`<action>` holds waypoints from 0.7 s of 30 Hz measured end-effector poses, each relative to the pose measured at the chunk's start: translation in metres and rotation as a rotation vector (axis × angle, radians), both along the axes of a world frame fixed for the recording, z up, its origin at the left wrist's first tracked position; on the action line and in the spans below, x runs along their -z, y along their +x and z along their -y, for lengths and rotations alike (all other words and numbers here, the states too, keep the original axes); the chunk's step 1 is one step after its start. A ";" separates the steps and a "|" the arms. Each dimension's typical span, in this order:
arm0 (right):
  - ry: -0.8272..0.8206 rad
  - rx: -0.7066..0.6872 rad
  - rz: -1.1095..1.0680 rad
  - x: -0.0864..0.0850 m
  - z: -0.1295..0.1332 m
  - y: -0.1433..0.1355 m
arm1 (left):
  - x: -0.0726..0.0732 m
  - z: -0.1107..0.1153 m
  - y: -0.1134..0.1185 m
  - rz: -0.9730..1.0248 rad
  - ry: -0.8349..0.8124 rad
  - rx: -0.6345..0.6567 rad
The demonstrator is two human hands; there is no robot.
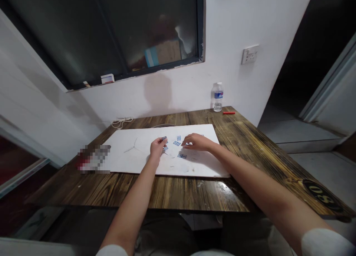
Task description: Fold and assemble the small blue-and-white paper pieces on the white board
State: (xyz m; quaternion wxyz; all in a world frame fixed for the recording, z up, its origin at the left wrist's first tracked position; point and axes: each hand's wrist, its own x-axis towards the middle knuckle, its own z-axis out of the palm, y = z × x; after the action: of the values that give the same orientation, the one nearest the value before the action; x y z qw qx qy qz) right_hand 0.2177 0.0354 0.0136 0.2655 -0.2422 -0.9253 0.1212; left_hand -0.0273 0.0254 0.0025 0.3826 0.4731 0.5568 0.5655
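The left hand (157,147) has its thumb and fingers closed on a small blue piece (164,138), held just above the white board (125,163). The right hand (196,142) is bent low over the board, fingertips down, with a bit of blue and white beneath them; from here I cannot tell whether it grips that or only touches it.

Between the hands lie 2 more pieces, 1 upper (179,138) and 1 lower (176,143), close together. Another, the near piece (182,156), sits on the person's side of the right hand, and there's blue just under the left hand too. The board rests on the wooden table (178,191).

They look thin, flat and light to me, fairly stiff, probably plastic or card. I'd expect them to slide easily on that smooth board and be fiddly to lift when flat. I'd pinch 1 by its opposite long edges, fingertip and thumb, or tip up an edge with a nail first, pressing lightly so it doesn't skid or bend.
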 end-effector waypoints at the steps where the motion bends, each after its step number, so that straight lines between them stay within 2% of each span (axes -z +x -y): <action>1: -0.016 -0.010 0.011 0.000 0.002 -0.002 | 0.000 0.000 0.000 0.001 0.000 0.000; 6: -0.116 -0.046 0.071 0.002 0.009 -0.010 | 0.000 -0.002 -0.001 0.007 -0.006 -0.012; 12: -0.146 -0.136 0.145 0.011 0.007 -0.013 | -0.001 -0.002 -0.002 -0.009 -0.009 -0.020; 21: -0.149 -0.086 0.184 0.023 0.008 -0.014 | -0.001 0.000 0.000 0.003 0.007 -0.003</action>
State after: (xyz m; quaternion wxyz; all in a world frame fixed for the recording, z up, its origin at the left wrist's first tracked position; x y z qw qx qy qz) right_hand 0.2038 0.0276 -0.0091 0.1553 -0.2314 -0.9437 0.1782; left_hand -0.0269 0.0257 0.0035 0.3811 0.4726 0.5550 0.5686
